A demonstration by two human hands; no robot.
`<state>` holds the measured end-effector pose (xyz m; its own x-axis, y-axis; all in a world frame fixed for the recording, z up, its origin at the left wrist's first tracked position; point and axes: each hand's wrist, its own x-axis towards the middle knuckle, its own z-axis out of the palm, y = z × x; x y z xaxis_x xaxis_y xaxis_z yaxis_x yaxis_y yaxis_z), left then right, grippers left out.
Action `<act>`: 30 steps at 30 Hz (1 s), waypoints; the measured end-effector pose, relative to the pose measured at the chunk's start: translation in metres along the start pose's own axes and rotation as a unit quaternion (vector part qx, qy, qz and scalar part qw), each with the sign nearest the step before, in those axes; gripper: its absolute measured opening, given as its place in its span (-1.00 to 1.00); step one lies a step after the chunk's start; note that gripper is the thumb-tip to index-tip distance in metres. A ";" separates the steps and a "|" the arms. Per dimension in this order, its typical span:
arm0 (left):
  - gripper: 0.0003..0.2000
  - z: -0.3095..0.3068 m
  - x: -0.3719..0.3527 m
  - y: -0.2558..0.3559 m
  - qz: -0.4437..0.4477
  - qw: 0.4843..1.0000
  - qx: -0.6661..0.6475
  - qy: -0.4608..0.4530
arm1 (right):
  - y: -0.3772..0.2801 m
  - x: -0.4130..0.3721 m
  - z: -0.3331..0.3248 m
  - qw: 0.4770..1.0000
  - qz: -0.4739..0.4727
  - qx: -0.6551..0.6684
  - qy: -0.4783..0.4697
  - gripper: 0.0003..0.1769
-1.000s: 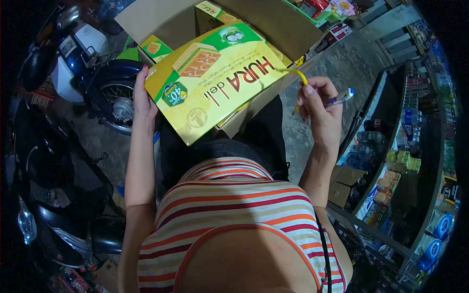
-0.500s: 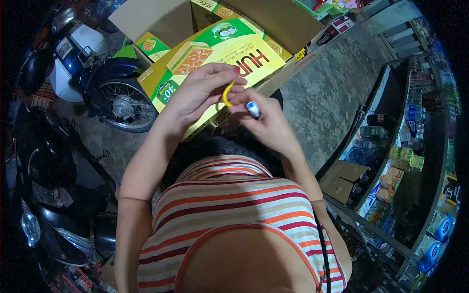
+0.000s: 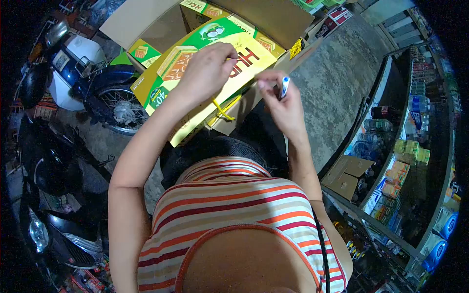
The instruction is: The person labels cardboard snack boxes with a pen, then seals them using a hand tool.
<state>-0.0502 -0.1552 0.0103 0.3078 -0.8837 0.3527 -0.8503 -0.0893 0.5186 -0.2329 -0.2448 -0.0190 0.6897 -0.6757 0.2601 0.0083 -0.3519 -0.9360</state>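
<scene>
A yellow and green printed box (image 3: 171, 105) lies tilted over a large open cardboard carton (image 3: 132, 22). My left hand (image 3: 209, 71) is above the box's printed face, its fingers curled; what they hold, if anything, is hidden. To the right of the box is my right hand (image 3: 280, 95), closed round a blue and white pen (image 3: 285, 86). A yellow strap (image 3: 222, 111) hangs at the box's near edge, below both hands and touching neither.
Motorbikes stand at the left, one with its spoked wheel (image 3: 122, 110) beside the carton. Shelves (image 3: 415, 161) of bottles and packets run along the right, with a small open cardboard box (image 3: 348, 177) at their near edge. Yellow cord (image 3: 296, 48) lies at the carton's right.
My hands have moved apart, the left over the box and the right outward with the pen. The yellow strap, earlier between my fingers, now hangs free at the box's edge.
</scene>
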 end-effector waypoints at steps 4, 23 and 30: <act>-0.87 0.031 0.010 -0.007 0.023 1.000 0.019 -0.009 | 0.026 0.024 -0.005 0.995 -0.051 -0.059 0.065 -0.83; -0.86 0.023 0.056 0.011 0.255 0.906 0.250 -0.226 | 0.054 0.028 -0.002 0.999 -0.017 0.005 0.042 -0.81; -0.83 0.034 0.054 0.027 0.330 0.814 0.397 -0.266 | 0.053 0.028 -0.002 0.999 -0.020 0.006 0.047 -0.82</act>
<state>-0.0709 -0.2208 0.0170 -0.3765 -0.9147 -0.1470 -0.8288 0.4035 -0.3877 -0.2149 -0.2837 -0.0604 0.6183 -0.7191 0.3172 0.0425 -0.3724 -0.9271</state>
